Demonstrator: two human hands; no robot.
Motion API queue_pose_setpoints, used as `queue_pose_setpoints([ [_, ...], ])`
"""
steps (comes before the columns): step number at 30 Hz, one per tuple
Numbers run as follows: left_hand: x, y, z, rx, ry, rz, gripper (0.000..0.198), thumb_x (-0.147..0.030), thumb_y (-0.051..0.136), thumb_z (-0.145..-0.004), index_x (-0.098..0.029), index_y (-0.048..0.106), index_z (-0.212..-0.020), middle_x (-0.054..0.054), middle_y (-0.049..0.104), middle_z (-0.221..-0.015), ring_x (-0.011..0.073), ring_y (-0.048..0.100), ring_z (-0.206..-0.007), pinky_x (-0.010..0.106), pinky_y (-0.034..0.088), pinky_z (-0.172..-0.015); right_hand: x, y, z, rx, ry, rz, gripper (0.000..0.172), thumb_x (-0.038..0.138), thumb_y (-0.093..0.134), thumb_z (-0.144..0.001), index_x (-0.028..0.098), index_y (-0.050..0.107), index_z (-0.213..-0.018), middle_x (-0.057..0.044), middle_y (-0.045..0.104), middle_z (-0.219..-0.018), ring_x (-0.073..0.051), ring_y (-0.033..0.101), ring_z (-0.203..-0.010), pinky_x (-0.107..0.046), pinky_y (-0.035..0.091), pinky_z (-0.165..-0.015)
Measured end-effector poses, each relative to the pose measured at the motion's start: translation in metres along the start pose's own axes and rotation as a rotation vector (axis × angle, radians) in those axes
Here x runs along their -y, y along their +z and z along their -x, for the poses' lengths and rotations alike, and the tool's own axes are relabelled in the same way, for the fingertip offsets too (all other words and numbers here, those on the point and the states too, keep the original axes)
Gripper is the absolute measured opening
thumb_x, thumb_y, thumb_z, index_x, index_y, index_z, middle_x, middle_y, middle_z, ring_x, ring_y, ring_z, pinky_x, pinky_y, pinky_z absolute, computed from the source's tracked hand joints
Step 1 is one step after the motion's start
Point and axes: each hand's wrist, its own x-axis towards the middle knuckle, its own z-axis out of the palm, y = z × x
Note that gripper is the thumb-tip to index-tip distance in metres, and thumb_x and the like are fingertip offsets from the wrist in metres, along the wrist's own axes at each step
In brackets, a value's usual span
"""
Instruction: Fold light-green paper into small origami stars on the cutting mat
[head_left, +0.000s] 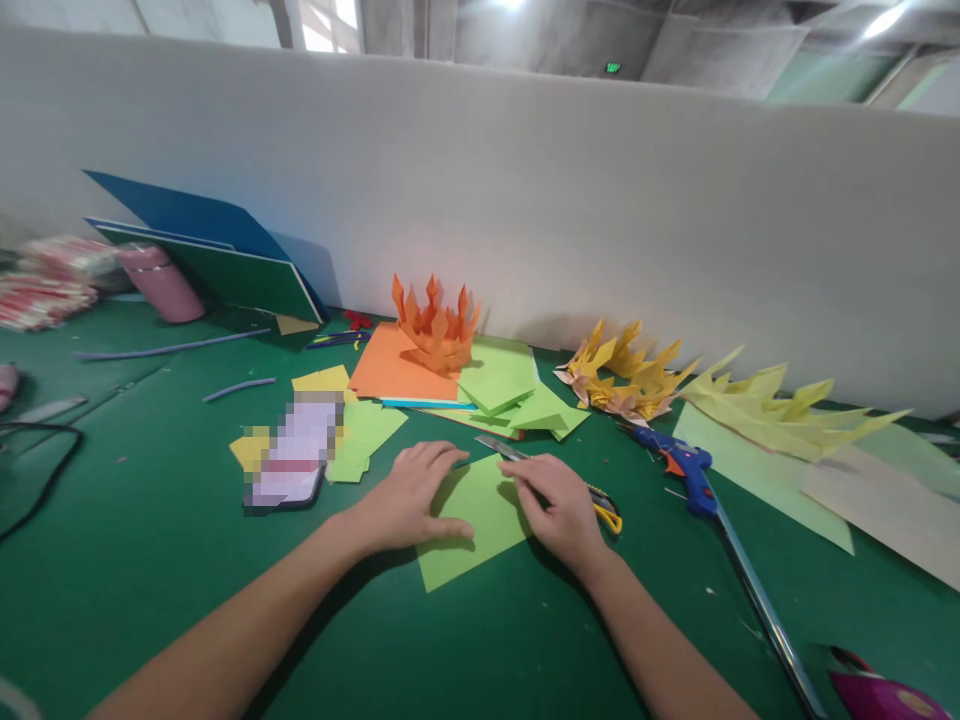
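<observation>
A light green paper square (pixel 474 525) lies on the green table (pixel 150 560) right in front of me. My left hand (pixel 411 498) rests flat on its left edge, fingers stretched out along the paper. My right hand (pixel 559 505) presses on the right edge with its fingers bent together against the sheet. Just behind my right hand lies a utility knife (pixel 504 449) with a yellow handle end (pixel 609 517) showing past my knuckles.
A phone (pixel 289 460) lies to the left on yellow and green paper scraps. Behind are an orange folded paper crown (pixel 435 325), a green paper stack (pixel 501 385), yellow folded shapes (pixel 634 380), and a blue glue gun (pixel 686 468). Boards and a pink bottle (pixel 159 282) lean at the white wall.
</observation>
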Motion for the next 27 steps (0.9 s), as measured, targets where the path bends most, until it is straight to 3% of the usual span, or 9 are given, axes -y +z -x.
queue_pose_setpoints([
  [2, -0.002, 0.001, 0.001, 0.029, 0.005, -0.01, 0.082, -0.058, 0.068, -0.064, -0.019, 0.04, -0.131, 0.015, 0.045, -0.132, 0.0342, 0.036, -0.125, 0.052, 0.027, -0.103, 0.003, 0.001, 0.0, 0.096, -0.044, 0.098, 0.026, 0.016, 0.045, -0.087, 0.02, 0.066, -0.1, -0.008, 0.071, -0.09, -0.022, 0.06, -0.08, -0.039, 0.049, -0.073],
  [6, -0.004, 0.001, 0.0, 0.042, -0.01, -0.014, 0.081, -0.053, 0.069, -0.065, -0.02, 0.039, -0.132, 0.015, 0.043, -0.134, 0.0337, 0.035, -0.125, 0.052, 0.026, -0.103, 0.004, 0.003, 0.0, 0.203, 0.023, 0.217, 0.023, 0.023, 0.05, -0.086, 0.018, 0.065, -0.103, -0.01, 0.07, -0.096, -0.025, 0.057, -0.084, -0.042, 0.047, -0.075],
  [13, -0.005, 0.0, -0.001, 0.041, -0.041, 0.043, 0.084, -0.047, 0.074, -0.063, -0.021, 0.036, -0.133, 0.015, 0.044, -0.135, 0.0339, 0.034, -0.126, 0.053, 0.027, -0.102, 0.003, 0.006, 0.001, 0.349, 0.004, 0.109, 0.036, 0.023, 0.056, -0.084, 0.02, 0.057, -0.12, -0.007, 0.067, -0.109, -0.026, 0.054, -0.097, -0.045, 0.045, -0.085],
  [21, 0.0, 0.008, -0.004, -0.124, -0.109, 0.293, 0.062, -0.021, 0.064, -0.074, -0.024, 0.039, -0.13, 0.011, 0.049, -0.131, 0.0265, 0.046, -0.12, 0.045, 0.038, -0.099, 0.004, 0.009, 0.001, 0.274, -0.032, -0.045, 0.04, 0.02, 0.045, -0.089, 0.026, 0.049, -0.128, -0.007, 0.057, -0.127, -0.022, 0.053, -0.114, -0.043, 0.045, -0.094],
  [24, 0.001, 0.009, -0.006, -0.227, -0.132, 0.394, 0.058, -0.016, 0.063, -0.072, -0.025, 0.042, -0.125, 0.009, 0.051, -0.125, 0.0247, 0.05, -0.114, 0.043, 0.044, -0.093, 0.001, 0.01, 0.002, 0.163, 0.066, -0.116, 0.042, 0.021, 0.05, -0.087, 0.028, 0.048, -0.128, -0.007, 0.053, -0.131, -0.023, 0.051, -0.118, -0.045, 0.042, -0.098],
  [27, 0.001, 0.009, -0.008, -0.273, -0.212, 0.553, 0.064, -0.018, 0.065, -0.069, -0.023, 0.04, -0.127, 0.01, 0.051, -0.121, 0.0243, 0.053, -0.108, 0.041, 0.048, -0.087, -0.002, 0.013, 0.003, -0.005, 0.232, -0.237, 0.046, 0.024, 0.055, -0.083, 0.026, 0.045, -0.128, -0.01, 0.052, -0.129, -0.023, 0.06, -0.105, -0.044, 0.047, -0.092],
])
